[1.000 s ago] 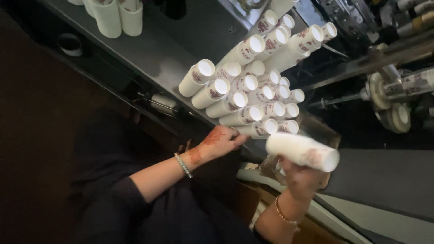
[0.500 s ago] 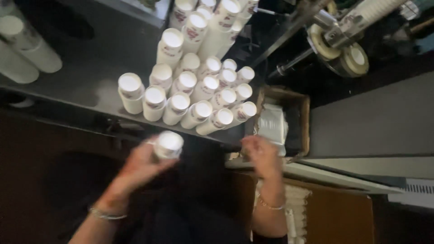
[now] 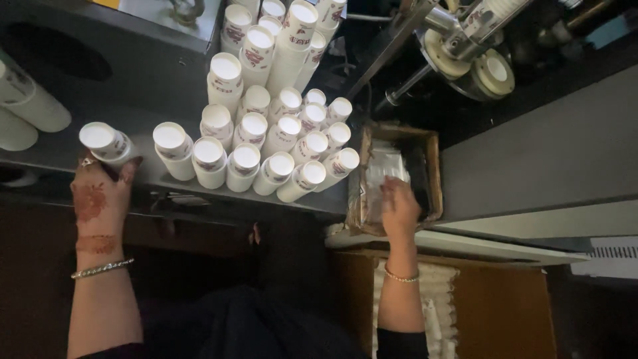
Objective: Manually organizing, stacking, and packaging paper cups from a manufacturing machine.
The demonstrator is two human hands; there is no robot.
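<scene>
I see my left hand (image 3: 100,193) wrapped around the lower end of a white paper cup stack (image 3: 105,141), fingers closed on it, its open rim pointing up toward the camera. The stack rests on the dark grey shelf (image 3: 133,100). Just to the right of that grip stands the nearest neighbour, another white stack (image 3: 174,149), close but not touching my fingers. Beyond it, further right, a tight cluster of cup stacks (image 3: 279,146) leans in rows, rims up, touching one another. Up and to the left of the held stack lie two more white stacks (image 3: 30,106) on their sides.

My right hand (image 3: 400,207) is well apart from the left, reaching into a shallow cardboard box (image 3: 433,166). Its fingers lie on a clear plastic bag (image 3: 389,166) inside the box; I cannot tell whether they pinch the plastic or only press on it. The box sits just right of the cluster's lowest row. Above the right hand, a machine with round metal rollers (image 3: 492,70) carries another cup.
</scene>
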